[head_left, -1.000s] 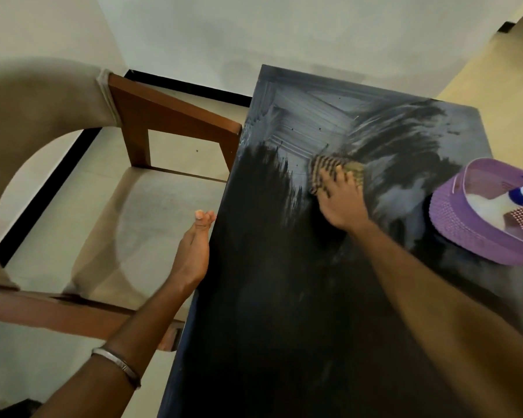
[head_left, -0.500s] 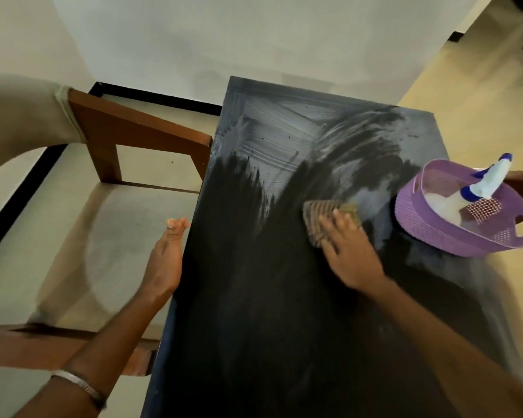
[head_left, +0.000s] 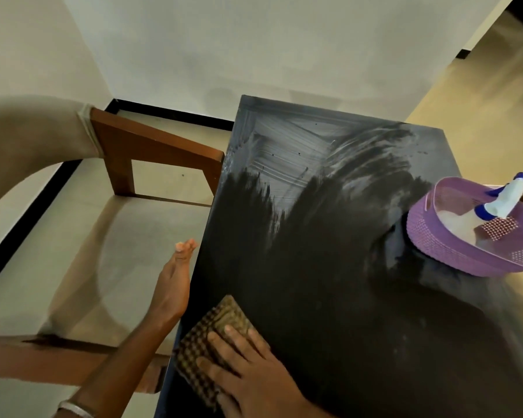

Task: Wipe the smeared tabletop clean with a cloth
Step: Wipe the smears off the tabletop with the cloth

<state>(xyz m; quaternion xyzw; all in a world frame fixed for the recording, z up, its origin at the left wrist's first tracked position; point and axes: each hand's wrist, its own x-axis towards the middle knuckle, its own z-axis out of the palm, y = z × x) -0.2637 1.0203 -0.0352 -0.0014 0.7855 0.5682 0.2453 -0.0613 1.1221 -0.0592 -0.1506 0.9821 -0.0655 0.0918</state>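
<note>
Tabletop [head_left: 329,267] far end smeared; basket [head_left: 453,254] right; right hand [head_left: 254,369] flat on cloth [head_left: 212,336].

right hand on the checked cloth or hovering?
Touching. The head view shows the right hand lying flat on the brown checked cloth, fingers spread across it, pressing it onto the black tabletop near the left edge.

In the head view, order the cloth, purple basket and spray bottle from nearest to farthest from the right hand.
From the right hand:
1. Checked cloth, under its fingers at the table's near left edge.
2. Purple basket, on the table's right edge.
3. Spray bottle, lying inside that basket.
</note>
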